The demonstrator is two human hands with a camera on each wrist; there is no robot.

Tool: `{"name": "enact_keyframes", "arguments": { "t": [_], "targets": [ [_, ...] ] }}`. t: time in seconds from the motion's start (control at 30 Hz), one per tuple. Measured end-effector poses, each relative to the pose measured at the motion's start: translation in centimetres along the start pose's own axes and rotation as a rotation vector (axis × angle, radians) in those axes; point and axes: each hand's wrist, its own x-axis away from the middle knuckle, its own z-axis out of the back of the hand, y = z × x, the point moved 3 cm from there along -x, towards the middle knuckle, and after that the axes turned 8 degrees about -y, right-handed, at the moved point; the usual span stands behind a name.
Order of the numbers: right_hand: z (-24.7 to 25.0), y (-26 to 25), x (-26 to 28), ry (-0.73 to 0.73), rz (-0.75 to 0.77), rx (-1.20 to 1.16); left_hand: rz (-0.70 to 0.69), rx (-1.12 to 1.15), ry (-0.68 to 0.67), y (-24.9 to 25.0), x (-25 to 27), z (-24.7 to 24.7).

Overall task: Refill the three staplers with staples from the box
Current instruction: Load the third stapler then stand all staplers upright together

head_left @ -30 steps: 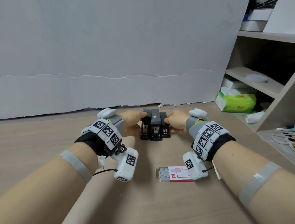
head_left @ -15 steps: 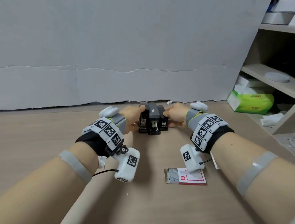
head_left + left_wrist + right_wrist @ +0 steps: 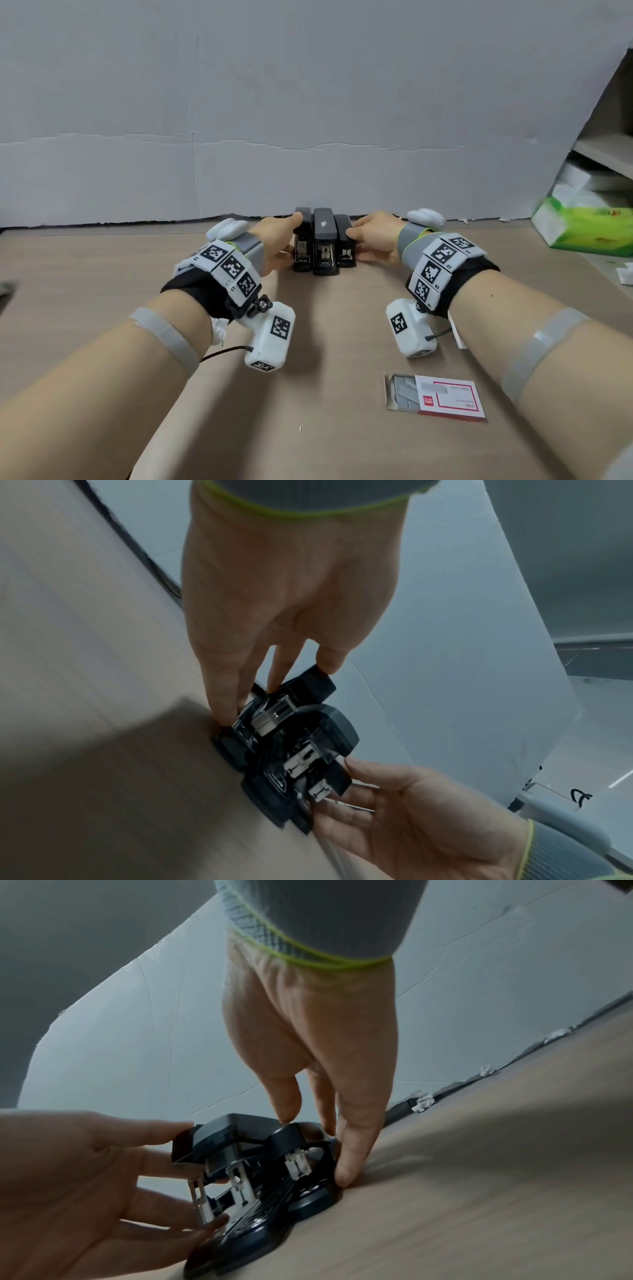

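Both hands press straight fingers against three staplers [image 3: 323, 241] at 12 o'clock: left hand [image 3: 279, 240], right hand [image 3: 375, 240]. Only the head view shows the red-and-white box [image 3: 436, 397], print unreadable.

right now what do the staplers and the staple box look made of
Staplers: dark matte plastic shells, by the dull, moulded look; shiny strips at the front look like metal. Box: thin printed card, judging by its flat, creased open end; grey staples inside look metallic.
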Motion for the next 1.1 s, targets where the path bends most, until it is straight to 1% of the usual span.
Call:
{"name": "enact_keyframes", "arguments": {
  "t": [0.13,0.23,0.3,0.37,0.4,0.43,0.47,0.5,0.57,0.63,0.67,0.7,0.73,0.8,0.97,1.1],
  "targets": [
    [0.3,0.3,1.2,0.016,0.006,0.013,-0.022,-0.003,0.003,-0.2,0.5,-0.2],
    [0.8,0.5,3.2,0.07,0.006,0.114,-0.081,-0.101,0.125,0.2,1.5,-0.1],
    [1.5,0.8,5.3,0.102,0.011,0.174,-0.166,-0.245,0.228,0.8,2.5,-0.3],
    [2.3,1.4,7.4,0.109,0.008,0.208,-0.322,-0.371,0.307,1.8,4.5,-1.2],
    [2.8,1.9,8.4,0.112,-0.003,0.211,-0.411,-0.401,0.313,2.2,5.8,-2.0],
    [3.2,2.6,9.8,0.117,-0.016,0.208,-0.492,-0.436,0.289,2.3,7.3,-3.2],
    [3.4,3.4,11.2,0.116,-0.033,0.211,-0.546,-0.481,0.225,2.3,8.7,-4.3],
    [3.6,4.0,12.1,0.11,-0.049,0.219,-0.557,-0.528,0.126,1.9,9.3,-5.5],
    [4.0,5.4,14.4,0.106,-0.077,0.232,-0.495,-0.638,-0.158,0.4,11.0,-8.1],
    [4.2,6.9,16.5,0.094,-0.114,0.259,-0.365,-0.809,-0.422,-1.8,12.2,-10.4],
    [4.3,7.7,17.4,0.073,-0.136,0.268,-0.299,-0.917,-0.518,-2.8,12.9,-11.3],
    [4.1,8.3,18.2,0.035,-0.154,0.267,-0.248,-1.003,-0.579,-3.7,13.5,-11.9],
    [3.9,8.8,19.2,-0.003,-0.169,0.277,-0.221,-1.046,-0.604,-4.3,13.8,-12.3],
    [3.3,9.6,20.1,-0.038,-0.192,0.354,-0.223,-1.042,-0.59,-5.0,13.8,-12.1],
    [1.7,10.7,22.3,0.001,-0.128,0.607,-0.37,-1.168,-0.486,-5.4,15.0,-12.2],
    [0.2,10.7,22.7,0.025,-0.062,0.769,-0.428,-1.159,-0.427,-5.8,15.1,-12.4]
  ]
}}
